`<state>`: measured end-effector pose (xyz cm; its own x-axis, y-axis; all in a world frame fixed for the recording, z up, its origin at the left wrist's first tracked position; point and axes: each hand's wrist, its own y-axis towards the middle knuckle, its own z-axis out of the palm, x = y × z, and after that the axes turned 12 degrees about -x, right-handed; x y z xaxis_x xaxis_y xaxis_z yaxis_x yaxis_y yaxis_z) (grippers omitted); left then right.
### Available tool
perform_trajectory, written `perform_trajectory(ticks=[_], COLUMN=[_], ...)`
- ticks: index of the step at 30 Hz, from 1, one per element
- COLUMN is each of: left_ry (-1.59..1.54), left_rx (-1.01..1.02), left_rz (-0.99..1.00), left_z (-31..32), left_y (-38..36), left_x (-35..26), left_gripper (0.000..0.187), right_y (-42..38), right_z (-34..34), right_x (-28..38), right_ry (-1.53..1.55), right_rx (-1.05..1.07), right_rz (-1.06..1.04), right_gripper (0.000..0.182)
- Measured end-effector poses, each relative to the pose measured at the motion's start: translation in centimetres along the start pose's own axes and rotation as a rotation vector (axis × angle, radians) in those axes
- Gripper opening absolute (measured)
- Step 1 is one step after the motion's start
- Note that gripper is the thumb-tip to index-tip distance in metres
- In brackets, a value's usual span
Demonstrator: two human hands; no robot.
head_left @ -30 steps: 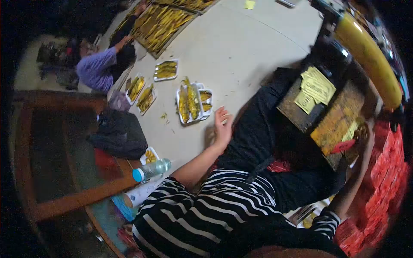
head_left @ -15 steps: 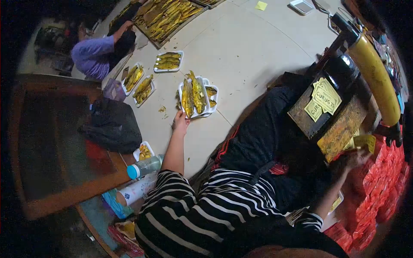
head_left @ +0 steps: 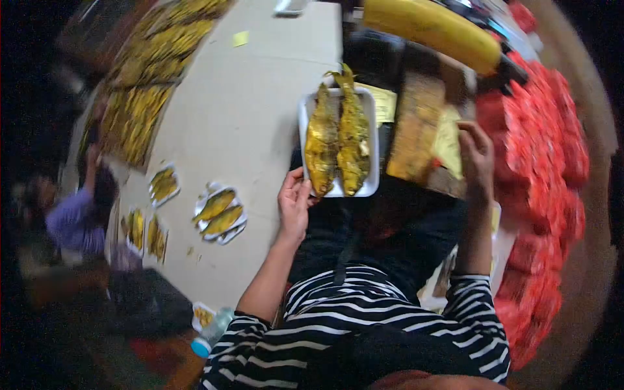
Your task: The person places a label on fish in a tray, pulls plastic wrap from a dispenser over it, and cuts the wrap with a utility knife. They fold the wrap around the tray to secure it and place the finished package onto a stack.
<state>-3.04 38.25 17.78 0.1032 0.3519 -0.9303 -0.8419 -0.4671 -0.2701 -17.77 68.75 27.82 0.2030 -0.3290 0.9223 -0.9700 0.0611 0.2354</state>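
A white foam tray with two yellow fish is held up by its lower left edge in my left hand. My right hand is raised, fingers curled, at the right edge of a yellow printed label; motion blur hides whether it touches it. Between the tray and that label lies a yellow-stained wooden block. More yellow labels show partly behind the tray.
Other fish trays stand on the pale floor at left, near large racks of fish. A person in a purple sleeve sits far left. Red plastic packs are piled right; a yellow cylinder crosses the top.
The view has turned toward the right. My left hand has brought the fish tray from over the floor to in front of my lap. My right hand is now above the label beside the block.
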Motion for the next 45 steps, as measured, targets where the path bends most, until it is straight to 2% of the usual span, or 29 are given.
perform_trajectory(ticks=[2, 3, 4, 5, 7, 9, 12, 14, 17, 18, 19, 21, 22, 23, 24, 26, 27, 28, 29, 31, 32, 35, 36, 38, 39, 41, 42, 43, 45], left_ry=[-0.009, 0.018, 0.028, 0.04, 0.092, 0.118, 0.274, 0.315, 0.258, 0.171, 0.246, 0.007, -0.129, -0.074, -0.072, -0.009, 0.052, 0.113, 0.065, -0.037, -0.086, -0.144, -0.155, -0.145, -0.178, -0.244, -0.261, -0.271, -0.29], left_rx=[0.12, 0.161, 0.196, 0.222, 0.272, 0.249, 0.318, 0.314, 0.131, 0.156, 0.133, 0.166, 0.169, 0.235, 0.238, 0.216, 0.192, 0.166, 0.139, 0.078, 0.125, 0.249, 0.296, 0.373, 0.38, 0.392, 0.321, 0.342, 0.387], left_rz=[-0.066, -0.127, -0.151, -0.168, -0.135, -0.13, -0.079, -0.033, 0.046, 0.151, 0.234, 0.078, 0.005, -0.079, -0.072, -0.041, -0.019, 0.004, 0.064, 0.182, 0.153, -0.015, 0.008, 0.128, 0.095, 0.038, 0.008, -0.05, -0.173], left_z=[5.0, 6.7, 8.1, 8.9, 9.7, 10.3, 9.1, 8.8, 10.3, 11.1, 13.0, 16.6, 18.6, 20.0, 21.7, 23.9, 24.6, 25.2, 25.4, 25.1, 24.7, 23.7, 23.9, 24.3, 24.3, 24.2, 23.9, 23.6, 23.4], left_y=[-1.5, -2.0, -2.4, -2.8, -3.2, -3.7, -2.4, -0.6, 5.7, 9.2, 11.5, 16.4, 19.2, 22.7, 24.7, 26.7, 27.2, 27.5, 27.5, 27.2, 26.3, 22.9, 22.7, 21.4, 21.0, 19.9, 19.4, 18.6, 17.1], left_x=[-0.5, -0.5, 0.1, 0.8, 1.1, 0.0, 0.5, -0.2, -2.8, -2.7, -4.2, -5.4, -5.3, -5.0, -4.6, -4.3, -4.3, -4.2, -3.8, -2.8, -3.3, -7.2, -8.1, -10.4, -10.9, -11.5, -11.5, -11.6, -12.1], left_gripper=[0.025, 0.025, 0.025, 0.025, 0.025, 0.025, 0.029, 0.037, 0.035, 0.032, 0.032, 0.031, 0.026, 0.029, 0.029, 0.03, 0.03, 0.031, 0.029, 0.027, 0.021, 0.015, 0.015, 0.014, 0.012, 0.013, 0.014, 0.014, 0.015], right_y=[-2.5, -3.2, -3.3, -3.3, -3.9, -4.0, -4.1, -4.1, -2.5, -1.4, 0.0, 2.7, 4.5, 6.4, 8.3, 11.5, 12.9, 14.5, 15.6, 18.2, 19.5, 18.1, 18.5, 17.9, 17.7, 17.3, 16.6, 15.8, 15.3], right_z=[0.1, 0.8, 1.0, 1.2, 1.8, 2.0, 2.1, 1.8, 0.2, -0.5, -1.0, -1.2, -1.2, -1.2, -1.6, -0.8, -0.6, -0.5, -0.1, -0.1, 0.5, 2.2, 2.7, 1.8, 1.4, 0.9, 0.7, 0.4, 0.7], right_x=[2.2, 2.6, 1.8, 1.2, -0.8, -2.0, -2.3, -1.7, -1.0, -2.2, -3.3, -3.8, -4.5, -5.7, -7.5, -10.0, -11.2, -12.6, -13.3, -16.2, -18.2, -11.9, -12.4, -12.5, -12.1, -11.0, -9.8, -8.7, -10.2], right_ry=[-0.061, 0.004, -0.107, -0.245, -0.507, -0.701, -0.687, -0.576, -0.343, -0.289, -0.235, 0.077, 0.094, 0.11, 0.213, 0.385, 0.473, 0.406, 0.44, 0.165, 0.265, 0.572, 0.629, 0.721, 0.771, 1.247, 1.223, 1.199, 1.303], right_rx=[0.165, 0.268, 0.283, 0.353, 0.327, 0.197, 0.085, 0.012, -0.112, -0.176, -0.239, -0.27, -0.321, -0.374, -0.36, -0.474, -0.53, -0.524, -0.524, -0.502, -0.522, -0.489, -0.544, -0.584, -0.602, -0.62, -0.662, -0.708, -0.637], right_rz=[0.219, 0.087, -0.224, -0.408, -0.572, -0.782, -0.743, -0.65, -0.46, -0.417, -0.375, -0.116, -0.111, -0.105, -0.009, 0.074, 0.116, 0.063, 0.016, -0.057, -0.009, 0.17, 0.212, 0.346, 0.414, 0.474, 0.519, 0.56, 0.649], right_gripper=[0.016, 0.014, 0.013, 0.013, 0.016, 0.018, 0.022, 0.023, 0.02, 0.019, 0.019, 0.024, 0.027, 0.03, 0.039, 0.046, 0.05, 0.058, 0.053, 0.049, 0.042, 0.033, 0.02, 0.015, 0.014, 0.018, 0.019, 0.02, 0.023])
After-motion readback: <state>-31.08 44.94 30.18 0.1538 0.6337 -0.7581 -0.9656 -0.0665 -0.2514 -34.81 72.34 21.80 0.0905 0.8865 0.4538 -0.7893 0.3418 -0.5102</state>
